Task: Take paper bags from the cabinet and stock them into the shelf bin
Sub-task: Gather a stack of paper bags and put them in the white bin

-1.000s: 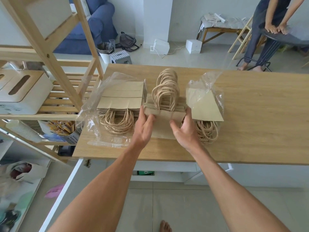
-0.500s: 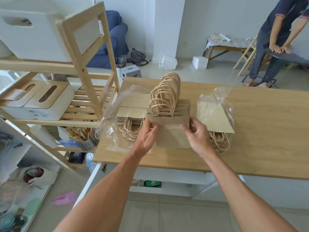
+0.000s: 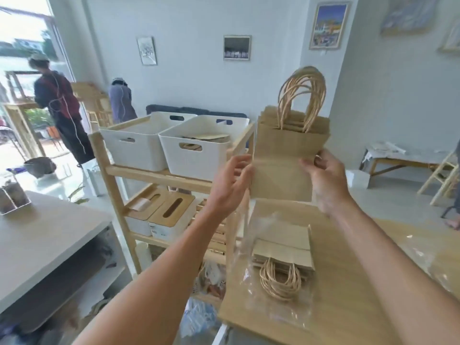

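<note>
I hold a stack of brown paper bags [image 3: 278,168] upright in the air, its twine handles on top. My left hand [image 3: 231,181] grips its left edge and my right hand [image 3: 323,175] its right edge. To the left, on the top of a wooden shelf unit [image 3: 159,174], stand two white bins; the right bin [image 3: 199,151] holds some brown paper bags, the left bin [image 3: 134,143] stands beside it. Below my hands, another stack of bags in clear plastic wrap [image 3: 282,255] lies flat on the wooden table [image 3: 348,307].
Two white boxes with wooden slotted lids [image 3: 161,212] sit on the shelf's middle level. A grey-topped table [image 3: 37,245] stands at the left. Two persons [image 3: 59,115] stand at the far left by the window. A wooden bench [image 3: 400,160] is at the right.
Both hands have lifted the bag stack off the table and up to chest height. My view has swung up and left toward the shelf's top bins.
</note>
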A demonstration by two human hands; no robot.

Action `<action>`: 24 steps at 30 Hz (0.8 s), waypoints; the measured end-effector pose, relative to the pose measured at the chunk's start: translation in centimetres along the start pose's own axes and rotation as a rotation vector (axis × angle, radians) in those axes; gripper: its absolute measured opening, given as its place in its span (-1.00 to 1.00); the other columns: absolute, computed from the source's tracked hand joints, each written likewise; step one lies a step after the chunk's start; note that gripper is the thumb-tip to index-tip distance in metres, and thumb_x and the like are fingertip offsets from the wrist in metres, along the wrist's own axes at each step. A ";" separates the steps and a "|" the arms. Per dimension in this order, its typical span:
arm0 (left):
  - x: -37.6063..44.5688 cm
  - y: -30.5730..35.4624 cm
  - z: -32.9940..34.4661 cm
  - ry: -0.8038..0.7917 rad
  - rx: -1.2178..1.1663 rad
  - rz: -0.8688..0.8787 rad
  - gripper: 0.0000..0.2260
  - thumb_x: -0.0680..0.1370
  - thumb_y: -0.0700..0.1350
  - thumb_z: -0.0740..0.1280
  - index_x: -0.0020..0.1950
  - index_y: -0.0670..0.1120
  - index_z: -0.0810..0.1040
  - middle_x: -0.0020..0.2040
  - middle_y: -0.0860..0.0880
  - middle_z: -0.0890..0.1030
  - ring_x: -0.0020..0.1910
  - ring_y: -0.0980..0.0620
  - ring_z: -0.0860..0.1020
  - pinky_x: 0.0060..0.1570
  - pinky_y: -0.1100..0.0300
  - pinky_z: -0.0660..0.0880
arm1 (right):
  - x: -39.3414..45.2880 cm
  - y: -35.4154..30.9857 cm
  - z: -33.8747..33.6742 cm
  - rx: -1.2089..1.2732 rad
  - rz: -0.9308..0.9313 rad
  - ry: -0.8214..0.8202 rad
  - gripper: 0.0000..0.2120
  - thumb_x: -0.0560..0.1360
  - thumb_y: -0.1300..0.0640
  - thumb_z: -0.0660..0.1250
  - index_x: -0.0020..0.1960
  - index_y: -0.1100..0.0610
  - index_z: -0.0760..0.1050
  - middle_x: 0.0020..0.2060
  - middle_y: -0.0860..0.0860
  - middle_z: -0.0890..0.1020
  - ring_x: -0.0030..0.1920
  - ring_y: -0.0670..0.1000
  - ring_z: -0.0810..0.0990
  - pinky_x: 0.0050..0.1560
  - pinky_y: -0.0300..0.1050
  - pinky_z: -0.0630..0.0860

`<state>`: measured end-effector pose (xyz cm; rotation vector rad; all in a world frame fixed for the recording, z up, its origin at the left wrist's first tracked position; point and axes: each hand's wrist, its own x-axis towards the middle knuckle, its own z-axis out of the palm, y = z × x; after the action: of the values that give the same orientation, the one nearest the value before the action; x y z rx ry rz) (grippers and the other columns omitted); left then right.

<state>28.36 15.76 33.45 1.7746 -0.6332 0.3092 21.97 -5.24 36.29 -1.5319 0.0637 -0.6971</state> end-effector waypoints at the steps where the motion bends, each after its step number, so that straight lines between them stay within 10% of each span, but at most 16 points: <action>1: 1.2 -0.1 -1.3 0.058 0.094 0.055 -0.70 0.71 0.04 0.27 0.39 -0.04 0.55 0.22 0.00 0.65 0.14 0.09 0.62 0.18 0.10 0.60 | 2.0 -1.2 1.2 0.019 -0.023 -0.004 -0.74 0.59 0.34 0.37 0.18 0.05 0.64 -0.07 -0.12 0.79 0.01 -0.12 0.73 0.08 -0.19 0.60; 6: 6.8 -3.5 -7.1 0.256 0.563 0.156 -0.68 0.66 0.00 0.31 0.41 -0.03 0.52 0.37 -0.07 0.57 0.35 -0.10 0.50 0.35 -0.11 0.47 | 11.9 -4.4 7.9 0.026 -0.139 -0.039 -0.76 0.59 0.27 0.39 0.22 0.06 0.62 -0.03 -0.08 0.78 -0.02 -0.09 0.72 -0.02 -0.25 0.61; 13: 12.3 -10.6 -12.4 0.141 0.887 0.228 -0.60 0.73 0.20 0.09 0.40 0.07 0.55 0.40 -0.02 0.58 0.49 -0.03 0.38 0.51 -0.22 0.30 | 23.4 0.1 18.0 -0.093 -0.248 -0.077 -0.81 0.51 0.12 0.35 0.00 -0.18 0.59 -0.18 -0.03 0.76 -0.22 0.03 0.65 -0.15 0.08 0.57; 24: 14.3 -15.5 -12.4 0.351 0.858 0.431 -0.59 0.75 0.11 0.09 0.26 0.03 0.71 0.30 -0.04 0.65 0.42 -0.10 0.49 0.45 -0.17 0.29 | 31.0 8.5 27.7 -0.434 -0.420 -0.313 -0.75 0.64 0.17 0.29 0.26 0.15 0.64 -0.15 -0.02 0.65 -0.14 -0.05 0.57 -0.26 -0.52 0.31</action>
<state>50.18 26.67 32.01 2.2807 -0.6704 1.3149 62.84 4.46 42.39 -2.0877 -0.3741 -0.7961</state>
